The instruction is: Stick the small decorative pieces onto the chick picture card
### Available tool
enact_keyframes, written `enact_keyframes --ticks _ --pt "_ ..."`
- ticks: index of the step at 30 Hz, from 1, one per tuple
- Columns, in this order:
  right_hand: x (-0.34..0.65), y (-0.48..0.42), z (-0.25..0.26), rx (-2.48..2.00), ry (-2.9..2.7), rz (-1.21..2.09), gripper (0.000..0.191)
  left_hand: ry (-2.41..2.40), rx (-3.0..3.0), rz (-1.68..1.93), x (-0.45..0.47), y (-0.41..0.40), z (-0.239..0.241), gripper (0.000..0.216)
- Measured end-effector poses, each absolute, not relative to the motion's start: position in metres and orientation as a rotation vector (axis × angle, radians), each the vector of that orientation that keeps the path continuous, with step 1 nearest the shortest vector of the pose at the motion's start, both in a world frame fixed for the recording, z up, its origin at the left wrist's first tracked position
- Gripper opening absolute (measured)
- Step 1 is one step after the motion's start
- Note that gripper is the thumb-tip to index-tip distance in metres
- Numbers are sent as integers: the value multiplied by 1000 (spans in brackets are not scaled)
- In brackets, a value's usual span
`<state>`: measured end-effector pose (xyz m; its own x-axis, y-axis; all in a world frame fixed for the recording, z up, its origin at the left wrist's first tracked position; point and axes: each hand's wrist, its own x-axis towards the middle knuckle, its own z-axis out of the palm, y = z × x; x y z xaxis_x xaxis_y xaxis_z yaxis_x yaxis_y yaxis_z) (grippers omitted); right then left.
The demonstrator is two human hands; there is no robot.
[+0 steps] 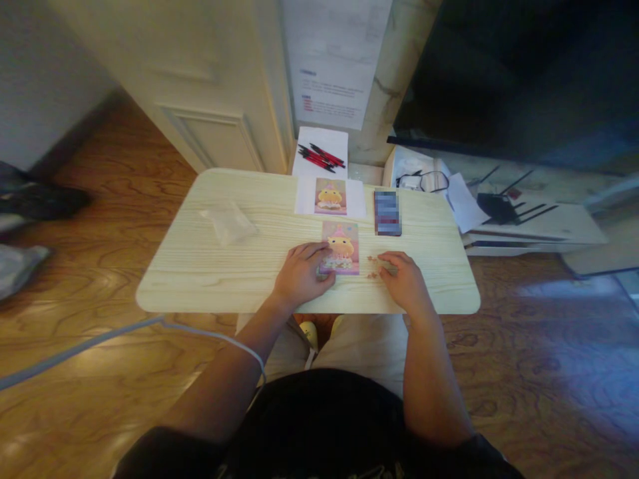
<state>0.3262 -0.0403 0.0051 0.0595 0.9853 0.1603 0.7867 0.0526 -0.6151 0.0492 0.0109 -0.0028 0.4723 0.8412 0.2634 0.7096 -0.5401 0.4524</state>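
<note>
A colourful card [344, 247] with a yellow cartoon figure in a pink hat lies near the table's front. My left hand [304, 271] rests over its left edge, with the fingers on the card and the thumb apart at the lower corner. Just right of the card are several tiny brownish pieces [371, 274], too small to make out. My right hand [402, 279] hovers at or touches the table beside them, thumb and forefinger apart. Behind the first card, a similar picture [330, 195] lies on a white sheet [305, 197].
On the pale wooden table [200, 279] a phone [388, 213] lies at the back right and a clear plastic bag [229, 223] at the left. Beyond the back edge are red and black pens [320, 158], a white box [407, 163] and a router [499, 207]. A grey cable [100, 342] crosses my left forearm.
</note>
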Motion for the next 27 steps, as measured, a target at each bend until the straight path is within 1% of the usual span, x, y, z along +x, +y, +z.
enact_keyframes --ticks 4,9,15,20,27 --pt "333 -45 2 -1774 -1759 548 29 1320 2449 672 49 11 -5 46" --pt "323 -47 4 -1751 -1777 681 20 1322 2447 683 49 12 -7 45" --pt "319 -45 7 -1768 -1819 714 19 1322 2435 682 50 11 -4 44" --pt "320 -43 7 -1761 -1836 750 11 1324 2439 681 50 11 -4 44" --pt "318 -42 7 -1786 -1834 751 7 1314 2444 678 49 11 -5 44"
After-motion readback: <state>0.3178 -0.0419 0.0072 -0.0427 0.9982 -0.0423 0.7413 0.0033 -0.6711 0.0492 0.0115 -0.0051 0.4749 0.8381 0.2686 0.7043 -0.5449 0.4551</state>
